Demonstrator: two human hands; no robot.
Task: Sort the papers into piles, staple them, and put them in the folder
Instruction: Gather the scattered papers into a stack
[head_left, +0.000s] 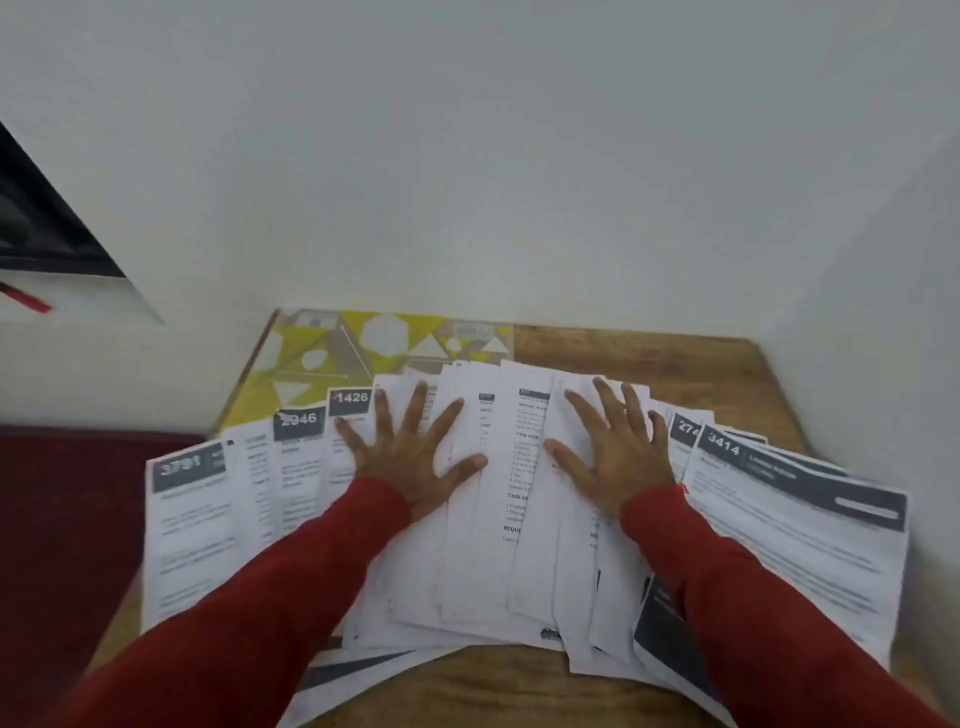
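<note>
From the head camera I see my left hand (410, 457) and my right hand (613, 452) both flat on the printed papers (488, 545), fingers straight and splayed, palms pressing down and gripping nothing. I judge they lie that way to pin the loose heap and fan it sideways, so the dark header boxes show and the sheets can be told apart for sorting. To the outside of my left hand the sheets overlap like tiles, and I can read 1426 (351, 399) just beside the little finger, with two more numbered headers farther out, too blurred to trust. To the outside of my right hand lies the sheet headed 3414 (779, 499), overlapping another sheet whose number is cut off. Between my hands the pages are plain text and stacked crooked. Beyond my left fingertips a yellow patterned folder (332, 353) lies flat on the wooden table (649, 364), partly under the papers, likely parked there for the last step. No stapler shows in this view. Sorting looks barely begun: nothing is in separate piles yet.
</note>
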